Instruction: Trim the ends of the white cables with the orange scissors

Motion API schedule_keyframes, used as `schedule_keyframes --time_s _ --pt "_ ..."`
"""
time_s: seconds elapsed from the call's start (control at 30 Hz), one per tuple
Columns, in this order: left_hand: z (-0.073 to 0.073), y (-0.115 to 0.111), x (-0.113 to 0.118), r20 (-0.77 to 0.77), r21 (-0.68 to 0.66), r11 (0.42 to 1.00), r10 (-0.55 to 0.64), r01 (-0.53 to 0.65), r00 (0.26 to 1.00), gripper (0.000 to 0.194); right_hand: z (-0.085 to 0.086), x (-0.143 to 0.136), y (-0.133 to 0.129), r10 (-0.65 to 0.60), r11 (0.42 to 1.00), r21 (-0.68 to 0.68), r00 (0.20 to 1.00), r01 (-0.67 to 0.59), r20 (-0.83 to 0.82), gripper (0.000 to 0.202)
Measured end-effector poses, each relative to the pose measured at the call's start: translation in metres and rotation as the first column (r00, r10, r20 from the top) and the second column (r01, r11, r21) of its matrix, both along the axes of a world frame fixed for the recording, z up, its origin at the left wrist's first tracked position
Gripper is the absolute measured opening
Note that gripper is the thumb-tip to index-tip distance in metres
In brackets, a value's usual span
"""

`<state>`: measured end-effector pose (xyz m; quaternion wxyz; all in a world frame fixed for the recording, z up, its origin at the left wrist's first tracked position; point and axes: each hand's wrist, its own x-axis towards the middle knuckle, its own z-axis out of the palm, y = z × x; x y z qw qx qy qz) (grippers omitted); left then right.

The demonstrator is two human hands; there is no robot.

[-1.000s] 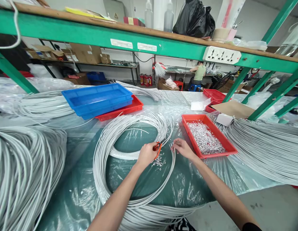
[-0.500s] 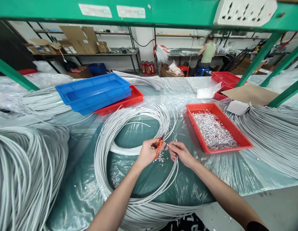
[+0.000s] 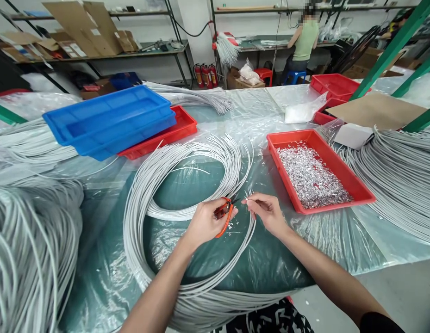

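Note:
My left hand point(image 3: 203, 223) is closed around orange-handled scissors point(image 3: 229, 220), whose dark blades point right toward my other hand. A pinch of my right hand point(image 3: 268, 213) grips the end of a grey cable point(image 3: 250, 231), one of a few running up from the large coil. That coil of grey cables point(image 3: 133, 222) lies on the plastic-covered table, passing left of and below both hands. Small shiny bits point(image 3: 232, 226) are scattered under the scissors. What exactly sits between my right fingertips is too small to make out.
Right of my hands, a red tray point(image 3: 295, 196) holds many small silvery pieces. Blue trays point(image 3: 107, 118) are stacked over a red tray point(image 3: 187, 121) at back left. More cable coils lie at far left point(image 3: 30, 259) and right point(image 3: 405, 185). A person point(image 3: 301, 41) sits in the background.
The view has tilted down and shifted slightly. The scissors show more clearly, their blades now visible between my hands. My right hand has opened a small gap from them, still pinching the cable.

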<state>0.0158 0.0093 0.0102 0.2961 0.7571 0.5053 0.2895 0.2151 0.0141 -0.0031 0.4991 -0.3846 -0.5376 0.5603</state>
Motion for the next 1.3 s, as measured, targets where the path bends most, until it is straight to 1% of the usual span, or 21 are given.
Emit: schedule_keyframes --time_s 0.07,0.13,0.37,0.57,0.77,0.97,1.17,1.3 --pt "-0.0011 -0.0005 0.0002 -0.009 -0.062 0.997 -0.037 0.036 0.999 0.034 -0.0003 0.0001 -0.0003 0.0 1.0 0.018 1.0 -0.001 0.012 0.033" --pt "-0.0014 -0.0007 0.0004 -0.01 -0.097 0.993 -0.068 0.067 0.998 0.035 -0.0017 0.0 -0.0005 0.004 0.999 0.044 1.0 -0.005 0.031 0.033" --pt "0.0004 -0.0016 0.0011 -0.012 -0.123 0.986 -0.117 0.115 0.993 0.039 -0.0069 -0.0004 -0.0007 -0.005 0.994 0.105 0.996 -0.004 0.092 0.035" --pt "-0.0025 -0.0017 0.0005 -0.007 -0.113 0.987 -0.114 0.113 0.993 0.043 -0.0056 -0.0003 -0.0001 0.022 0.995 0.098 0.996 -0.031 0.09 0.038" --pt "-0.0055 -0.001 -0.002 0.023 -0.145 0.982 -0.122 0.124 0.992 0.042 -0.0069 -0.0008 0.0001 0.034 0.993 0.11 0.998 -0.04 0.057 0.036" --pt "-0.0034 -0.0015 -0.002 0.023 -0.147 0.98 -0.128 0.13 0.991 0.041 -0.0073 0.001 0.0012 0.072 0.991 0.111 0.996 -0.076 0.047 0.033" --pt "-0.0021 -0.0027 -0.0027 0.027 -0.132 0.985 -0.107 0.109 0.994 0.041 -0.0072 0.0021 0.0022 0.077 0.988 0.13 0.994 -0.086 0.072 0.034" --pt "-0.0014 -0.0023 -0.0016 0.025 -0.129 0.985 -0.11 0.112 0.994 0.041 -0.0075 0.0023 0.0019 0.076 0.984 0.154 0.994 -0.087 0.077 0.031"
